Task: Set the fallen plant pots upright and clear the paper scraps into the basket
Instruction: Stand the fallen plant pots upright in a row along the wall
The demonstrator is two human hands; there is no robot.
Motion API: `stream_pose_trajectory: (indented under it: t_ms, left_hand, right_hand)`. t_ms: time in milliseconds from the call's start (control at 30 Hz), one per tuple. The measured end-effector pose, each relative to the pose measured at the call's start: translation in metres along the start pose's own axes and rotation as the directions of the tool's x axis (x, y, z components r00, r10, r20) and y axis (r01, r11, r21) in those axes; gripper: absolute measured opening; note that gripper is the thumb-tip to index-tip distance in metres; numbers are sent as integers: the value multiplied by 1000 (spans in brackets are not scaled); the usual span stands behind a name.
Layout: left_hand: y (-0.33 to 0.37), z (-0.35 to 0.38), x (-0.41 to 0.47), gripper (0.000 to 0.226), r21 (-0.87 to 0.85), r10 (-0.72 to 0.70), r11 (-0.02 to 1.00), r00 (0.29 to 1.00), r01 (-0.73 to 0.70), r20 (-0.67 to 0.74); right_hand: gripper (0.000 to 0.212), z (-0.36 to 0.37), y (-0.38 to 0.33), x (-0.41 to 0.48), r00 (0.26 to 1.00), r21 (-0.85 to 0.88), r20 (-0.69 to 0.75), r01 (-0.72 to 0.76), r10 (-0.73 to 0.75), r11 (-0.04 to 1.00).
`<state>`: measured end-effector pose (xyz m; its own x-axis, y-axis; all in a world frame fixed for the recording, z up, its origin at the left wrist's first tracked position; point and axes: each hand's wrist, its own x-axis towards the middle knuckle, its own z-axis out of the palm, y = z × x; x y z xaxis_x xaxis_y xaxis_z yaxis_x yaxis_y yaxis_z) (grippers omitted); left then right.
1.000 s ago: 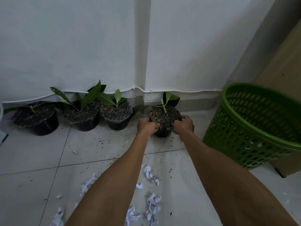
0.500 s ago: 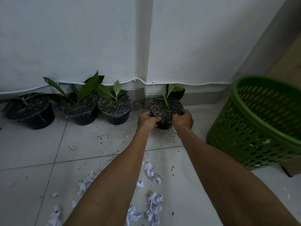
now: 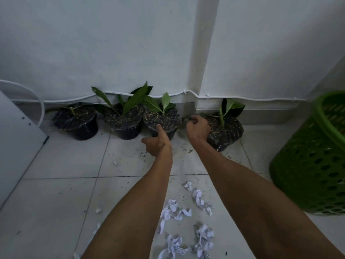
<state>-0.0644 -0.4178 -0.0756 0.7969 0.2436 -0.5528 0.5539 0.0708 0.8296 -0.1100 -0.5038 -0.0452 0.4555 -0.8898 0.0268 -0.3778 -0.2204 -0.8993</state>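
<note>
Four black plant pots with green leaves stand in a row against the wall. The rightmost pot [image 3: 226,132] leans a little toward me. My right hand [image 3: 197,128] is curled over its left rim. My left hand [image 3: 156,143] is off that pot, with its thumb stretched up against the front rim of the third pot [image 3: 164,119] and nothing held. Crumpled white paper scraps [image 3: 174,212] lie on the tiles between my forearms, and more scraps [image 3: 203,238] lie nearer to me. The green perforated basket [image 3: 308,165] stands at the right edge.
Two more pots stand further left, one [image 3: 123,122] beside the third pot and one [image 3: 77,121] at the end. A white panel [image 3: 16,139] leans at the far left. A white cable [image 3: 242,98] runs along the wall base. Soil crumbs [image 3: 186,151] dot the tiles.
My left hand has let go of the rightmost pot and moved left to the third pot. My right hand shifted from the pot's right side to its left rim. The view swung left.
</note>
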Motion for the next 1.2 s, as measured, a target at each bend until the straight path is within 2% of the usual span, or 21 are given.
stream_pose_trajectory:
  t_ms: [67,167,233,367,467,667,767,867,1000,1133,1200]
  left_hand:
    - [4,-7,12,60,-24,14,1000,999,-13,38]
    - [7,-11,26,45,-39,48,998,995,-45,93]
    - [8,-9,28,35,-61,79,995,994,-74,79]
    - [7,-6,30,28,-124,80,990,994,-70,73]
    - [6,-6,33,30,-161,68,985,995,-55,76]
    - [5,-4,33,30,-190,46,981,993,-25,106]
    - [5,0,26,31,-149,39,989,989,-17,144]
    - [5,8,16,30,-116,39,993,986,-21,161]
    - [9,10,7,26,-78,4,997,981,11,196]
    - [14,-2,2,11,-31,-32,999,951,43,307]
    - [17,-11,2,20,17,-40,999,941,37,337]
  right_hand:
    - [40,19,-3,5,979,82,132,-166,154,983]
    - [47,41,-7,9,944,148,248,-257,216,955]
    - [46,53,-6,13,933,164,258,-300,252,940]
    - [37,62,0,17,931,235,201,-349,306,907]
    - [36,60,4,20,963,244,121,-263,239,934]
    - [48,45,2,21,999,167,2,-42,42,985]
    - [48,37,-2,21,987,167,-140,98,-75,981]
    - [51,27,-5,21,961,136,-214,206,-174,969]
    - [57,17,0,17,961,89,-160,240,-224,967]
    - [47,3,3,10,973,77,-79,224,-218,972]
    - [45,-2,3,6,981,22,-17,196,-195,980]
